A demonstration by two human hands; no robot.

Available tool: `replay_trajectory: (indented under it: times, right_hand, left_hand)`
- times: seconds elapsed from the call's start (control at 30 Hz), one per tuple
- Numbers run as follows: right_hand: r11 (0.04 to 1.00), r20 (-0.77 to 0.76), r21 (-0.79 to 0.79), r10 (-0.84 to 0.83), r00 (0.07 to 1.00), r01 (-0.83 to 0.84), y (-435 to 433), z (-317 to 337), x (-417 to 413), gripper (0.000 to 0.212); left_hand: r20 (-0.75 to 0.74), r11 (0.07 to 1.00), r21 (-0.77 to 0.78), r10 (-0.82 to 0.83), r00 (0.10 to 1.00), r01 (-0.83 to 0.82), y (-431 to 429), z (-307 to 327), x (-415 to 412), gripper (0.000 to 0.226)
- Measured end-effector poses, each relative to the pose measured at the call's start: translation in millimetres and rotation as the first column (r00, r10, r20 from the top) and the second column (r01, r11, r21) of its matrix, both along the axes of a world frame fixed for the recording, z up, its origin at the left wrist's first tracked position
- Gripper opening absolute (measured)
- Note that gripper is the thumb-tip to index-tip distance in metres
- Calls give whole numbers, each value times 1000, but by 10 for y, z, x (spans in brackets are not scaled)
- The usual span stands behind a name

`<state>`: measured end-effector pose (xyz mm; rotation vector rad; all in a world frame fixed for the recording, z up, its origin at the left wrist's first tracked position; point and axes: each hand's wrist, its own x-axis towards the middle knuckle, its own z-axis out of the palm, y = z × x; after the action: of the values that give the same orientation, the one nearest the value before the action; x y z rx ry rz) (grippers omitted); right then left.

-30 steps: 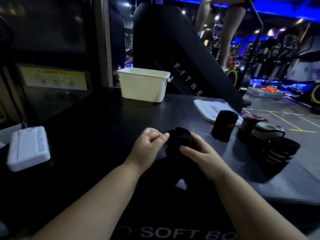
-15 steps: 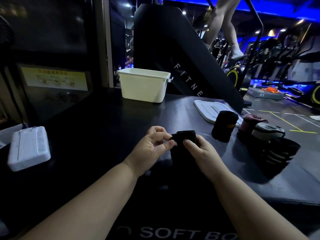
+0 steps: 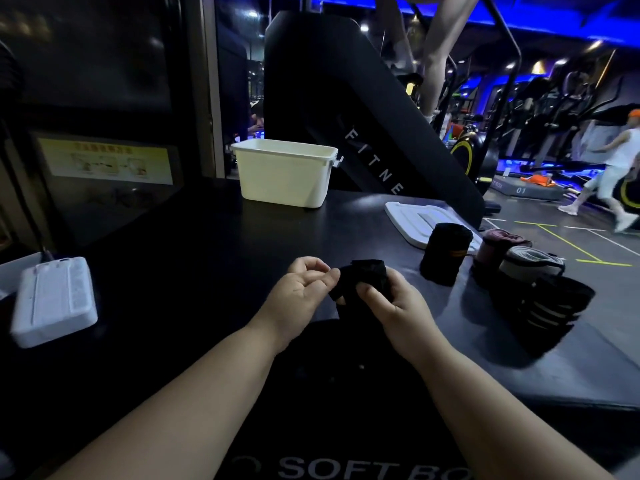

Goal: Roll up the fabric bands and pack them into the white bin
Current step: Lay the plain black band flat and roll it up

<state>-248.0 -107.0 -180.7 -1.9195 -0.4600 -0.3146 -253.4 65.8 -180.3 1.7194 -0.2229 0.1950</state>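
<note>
A black fabric band [image 3: 367, 277] is held between both hands over the dark table [image 3: 194, 258]. My right hand [image 3: 394, 306] grips its partly rolled upper part, thumb on the front. My left hand [image 3: 304, 289] pinches the band's left edge with curled fingers. The loose tail hangs down toward me and is hard to tell from the dark surface. The white bin [image 3: 284, 176] stands open at the far side of the table, well beyond my hands. Several rolled bands stand at the right: a black one [image 3: 445, 252], a maroon one [image 3: 493, 245], a grey one [image 3: 530, 263] and a striped black one [image 3: 550, 306].
A white lid [image 3: 415, 218] lies flat behind the rolled bands. A white box [image 3: 52, 301] with a cable sits at the table's left edge. A black slanted machine [image 3: 346, 116] rises behind the bin. People move on the gym floor at the right.
The roll has turned in my hands and sits a little higher. My left fingers have curled in tighter at its left edge. My right thumb has shifted lower on the front.
</note>
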Motion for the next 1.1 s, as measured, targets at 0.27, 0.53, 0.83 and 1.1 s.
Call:
replay_trajectory:
  times: [0.27, 0.53, 0.83, 1.1]
  right_hand:
    - [985, -85, 74, 164, 983, -158, -29, -23, 63, 42]
    - [984, -130, 73, 172, 977, -163, -14, -101, 127, 42]
    - [976, -35, 179, 134, 990, -126, -8, -84, 76, 37]
    - [991, 77, 43, 120, 990, -123, 1, -103, 30, 47]
  left_hand:
    - [282, 957, 72, 252, 926, -283, -28, -24, -55, 28]
    - [268, 940, 42, 316, 910, -339, -12, -41, -53, 24]
    - [315, 922, 80, 338, 887, -380, -15, -68, -31, 22]
    - [50, 994, -99, -44, 998, 49, 78, -88, 8, 71]
